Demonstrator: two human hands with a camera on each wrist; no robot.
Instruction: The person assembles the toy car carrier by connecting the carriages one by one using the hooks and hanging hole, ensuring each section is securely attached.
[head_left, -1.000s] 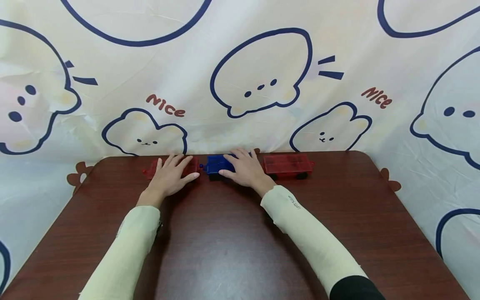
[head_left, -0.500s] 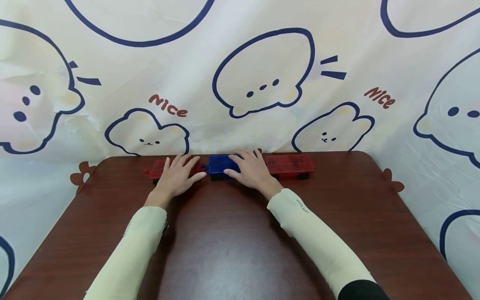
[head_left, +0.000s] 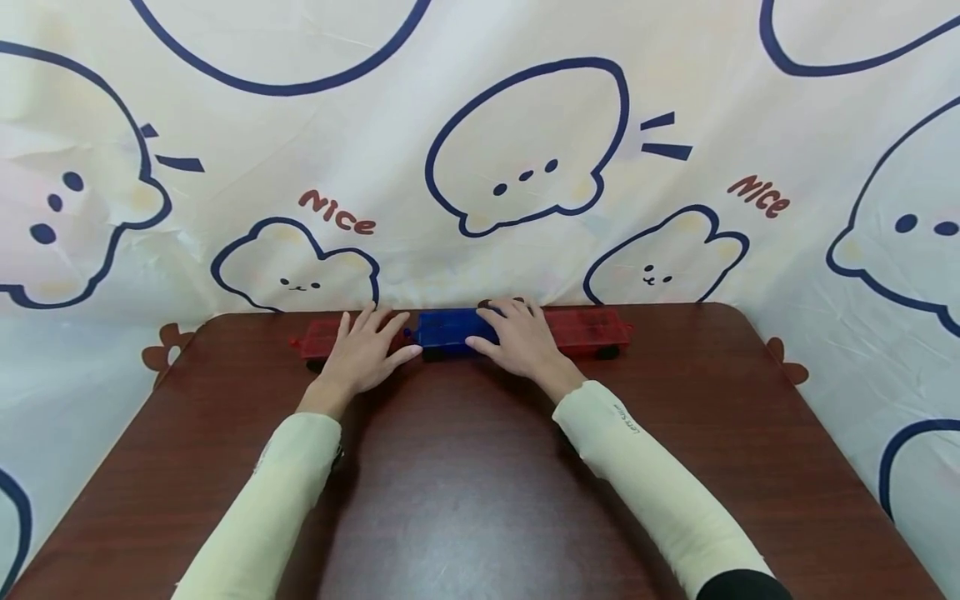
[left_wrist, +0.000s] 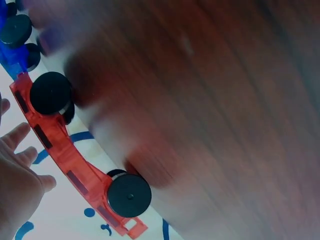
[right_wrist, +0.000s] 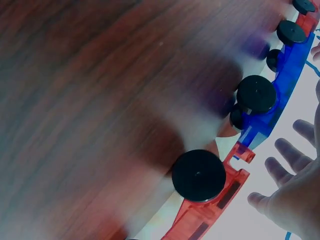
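A row of toy cars with black wheels lies along the table's far edge. My left hand (head_left: pixel 362 354), fingers spread, rests over the left red car (head_left: pixel 320 337), which in the left wrist view is a red frame (left_wrist: pixel 72 157) with its coupling end against the blue car. The blue car (head_left: pixel 447 327) is in the middle; my right hand (head_left: pixel 525 340) lies with spread fingers across its right end and the start of the right red car (head_left: pixel 592 327). In the right wrist view the blue car (right_wrist: pixel 290 75) meets the red one (right_wrist: pixel 220 200) at the couplings.
The dark brown table (head_left: pixel 450 467) has rounded far corners. Behind it and at both sides hangs a white cloth (head_left: pixel 525 267) printed with blue cartoon outlines, brown flowers and the word "Nice".
Both hands have shifted to the right, the right hand sliding from the blue car towards the right red car. More of the blue car shows between the hands.
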